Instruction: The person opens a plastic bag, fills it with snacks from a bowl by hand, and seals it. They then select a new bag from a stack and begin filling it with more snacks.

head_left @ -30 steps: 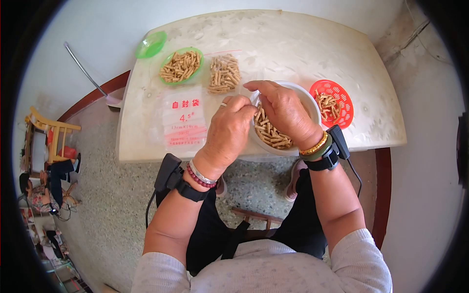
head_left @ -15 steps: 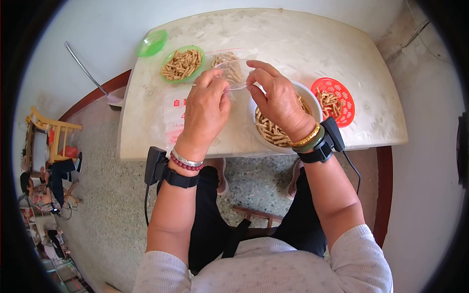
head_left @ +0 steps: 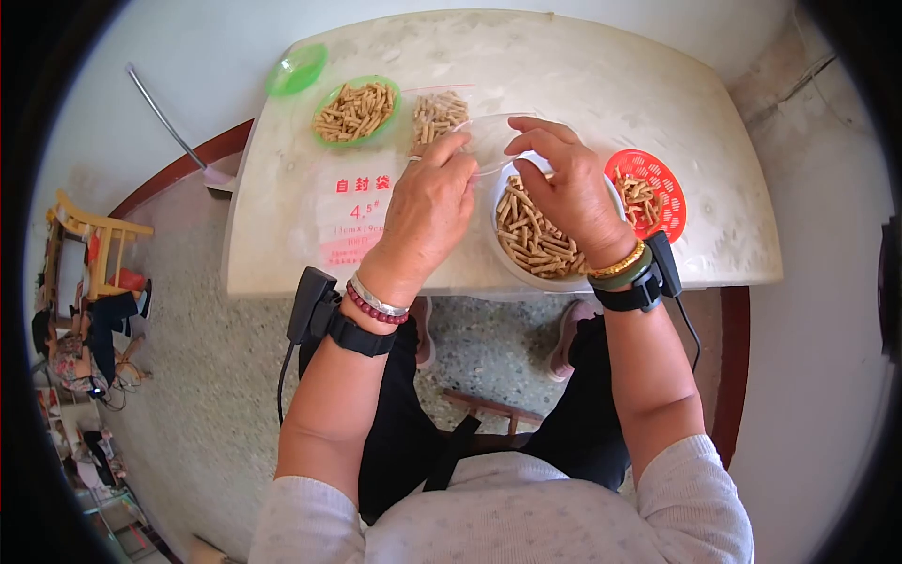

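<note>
Clear bag (head_left: 490, 141), one, between two hands (head_left: 427, 209)

the left hand (head_left: 427, 214) has shifted right, uncovering more red lettering (head_left: 363, 185) than just before.

Plastic bag (head_left: 490, 143) (see-thru) held nr white bowl (head_left: 539, 281) w/ tan sticks (head_left: 534, 237).

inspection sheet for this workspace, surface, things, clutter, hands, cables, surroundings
surface: pale table, dark smudges
job's things: tan sticks in white bowl, red basket, green plate and filled bag; red-printed bag lies flat
clutter: green dish, far left corner
hands: left hand holds clear bag; right hand beside it, grip unclear
cables: left cable and right cable hang from wrist devices
surroundings: person, wooden chair at left
</note>
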### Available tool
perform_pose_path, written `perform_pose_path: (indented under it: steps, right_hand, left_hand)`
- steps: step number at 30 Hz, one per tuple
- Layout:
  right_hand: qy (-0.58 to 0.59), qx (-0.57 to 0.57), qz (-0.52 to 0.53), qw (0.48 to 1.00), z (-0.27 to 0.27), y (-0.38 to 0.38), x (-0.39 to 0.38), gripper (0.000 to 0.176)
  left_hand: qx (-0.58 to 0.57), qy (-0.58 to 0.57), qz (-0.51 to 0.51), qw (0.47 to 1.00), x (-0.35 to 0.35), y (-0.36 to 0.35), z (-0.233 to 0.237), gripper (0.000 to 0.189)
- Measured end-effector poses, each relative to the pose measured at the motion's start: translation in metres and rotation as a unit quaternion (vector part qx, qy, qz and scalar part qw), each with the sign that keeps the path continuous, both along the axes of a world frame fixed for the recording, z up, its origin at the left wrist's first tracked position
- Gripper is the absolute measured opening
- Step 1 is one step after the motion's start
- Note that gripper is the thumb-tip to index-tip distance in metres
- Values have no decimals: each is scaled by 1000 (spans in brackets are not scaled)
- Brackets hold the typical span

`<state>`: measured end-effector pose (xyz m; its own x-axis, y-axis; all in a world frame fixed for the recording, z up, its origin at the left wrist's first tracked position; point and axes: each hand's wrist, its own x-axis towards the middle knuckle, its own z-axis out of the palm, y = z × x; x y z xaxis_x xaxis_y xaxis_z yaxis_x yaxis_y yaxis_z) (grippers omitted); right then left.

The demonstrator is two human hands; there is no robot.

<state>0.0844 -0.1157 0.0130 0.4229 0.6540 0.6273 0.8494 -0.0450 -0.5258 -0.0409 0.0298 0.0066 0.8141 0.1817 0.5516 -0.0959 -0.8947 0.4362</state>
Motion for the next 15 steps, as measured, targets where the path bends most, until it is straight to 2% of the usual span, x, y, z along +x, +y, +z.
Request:
perform_pose_path:
  steps: [1, 3, 4, 6, 7, 9, 10, 15]
  right_hand:
    - [0, -1, 1, 1000, 1, -2, 0, 15]
    - [191, 127, 14, 973, 2, -5, -2, 18]
    - [191, 126, 15, 973, 1, -9, 0, 18]
    - [269, 114, -83, 953, 1, -20, 8, 21]
    - [268, 114, -84, 953, -1, -25, 11, 21]
    - [171, -73, -134, 973, -10, -35, 18, 15]
    - [119, -165, -158, 966, -16, -38, 20, 13]
    - [56, -208, -115, 970, -41, -49, 25, 11]
  left_hand:
    - [1, -5, -3, 1000, 0, -1, -1, 14]
    - [-7, 14, 0, 1000, 0, -4, -6, 13]
    - [-14, 33, 2, 999, 0, -5, -7, 12]
    - [-2, 26, -3, 1000, -1, -5, -6, 11]
    - [11, 21, -10, 1000, -2, -5, -6, 11]
    - [7, 44, -17, 999, -3, -7, -5, 12]
    - [2, 67, -25, 997, -4, -8, -5, 13]
    - [6, 39, -47, 998, -5, -16, 0, 16]
